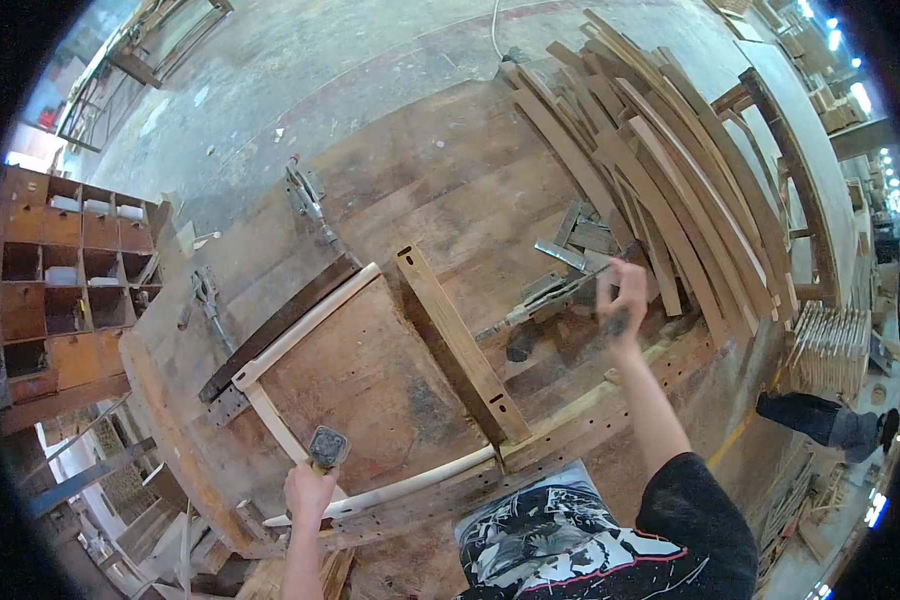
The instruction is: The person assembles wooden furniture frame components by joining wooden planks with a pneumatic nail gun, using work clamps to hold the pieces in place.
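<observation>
My left hand (310, 492) is closed around the handle of a hammer (329, 446), its worn grey head raised above the near left corner of a wooden frame. That frame has a pale curved front rail (410, 485), a pale side rail (278, 425) and a pale back rail (315, 325) lying against a dark wooden strip (275, 330). A slotted wooden bar (460, 335) stands along its right side. My right hand (625, 295), slightly blurred, is closed at the lever end of a metal toggle clamp (545, 298), whose rod points toward the slotted bar.
Two more toggle clamps, one farther back (308, 200) and one at left (206, 298), are on the worktable (410, 180). Long curved wooden strips (660, 170) are piled at right. An orange pigeonhole cabinet (55, 290) stands left. Slats (828, 335) are stacked beyond the table's right edge.
</observation>
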